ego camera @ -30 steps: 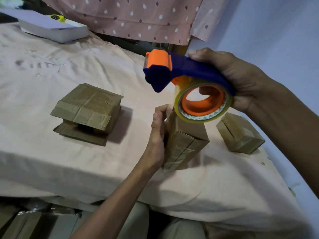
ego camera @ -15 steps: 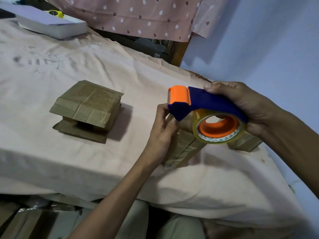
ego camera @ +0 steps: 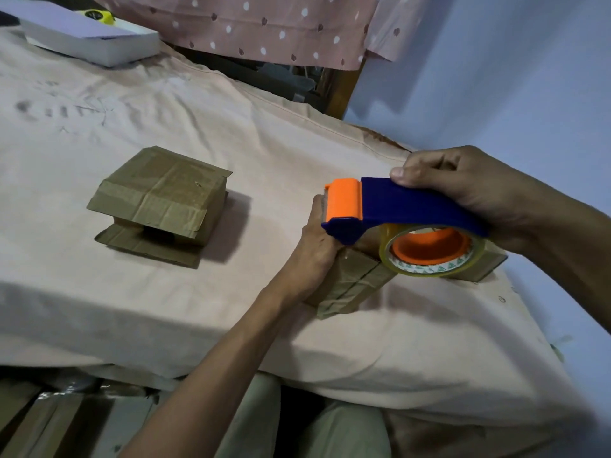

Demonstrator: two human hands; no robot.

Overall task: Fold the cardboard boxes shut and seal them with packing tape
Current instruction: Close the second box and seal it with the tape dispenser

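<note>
Our left hand (ego camera: 315,249) curled round something low, our right hand (ego camera: 463,190) clasped, both forearms outstretched.

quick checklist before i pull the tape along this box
1. Left hand steadies the box: ok.
2. Right hand grips the tape dispenser: ok.
3. Dispenser head at the box's far end: ok.
4. Tape end stuck to the cardboard: cannot tell, hidden.
5. Flaps fully closed under the dispenser: cannot tell.
6. Second small box sits just behind the roll: not ok, may get bumped.
</note>
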